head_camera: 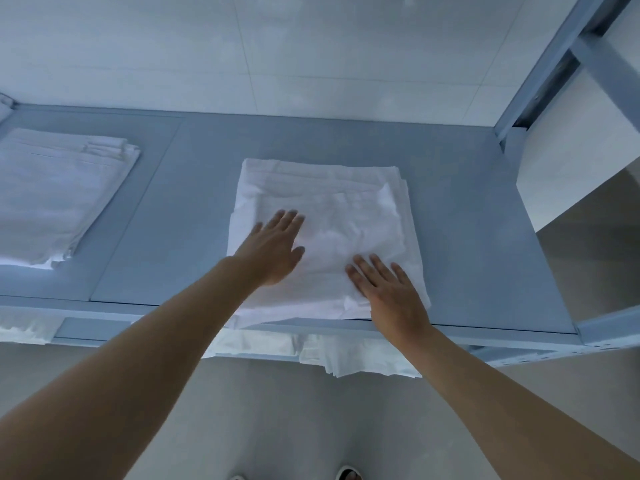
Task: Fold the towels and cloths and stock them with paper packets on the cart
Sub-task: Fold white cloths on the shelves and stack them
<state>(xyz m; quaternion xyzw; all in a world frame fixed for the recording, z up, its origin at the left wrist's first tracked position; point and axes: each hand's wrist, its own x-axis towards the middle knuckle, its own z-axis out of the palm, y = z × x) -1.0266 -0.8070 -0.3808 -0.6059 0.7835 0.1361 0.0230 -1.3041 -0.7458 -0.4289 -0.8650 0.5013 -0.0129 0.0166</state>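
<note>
A stack of folded white cloths [332,202] lies on the blue-grey shelf [457,216] of the cart, near its front edge. My left hand [273,247] rests flat on the stack's left side, fingers straight. My right hand [388,289] presses flat on the near right corner of the stack, fingers spread. A second folded white stack [55,195] lies on the shelf at the far left, apart from both hands.
More white cloths [349,358] hang out from a lower shelf below the front edge. A blue metal upright [540,84] of the frame rises at the right. A pale wall stands behind the shelf. Grey floor lies below.
</note>
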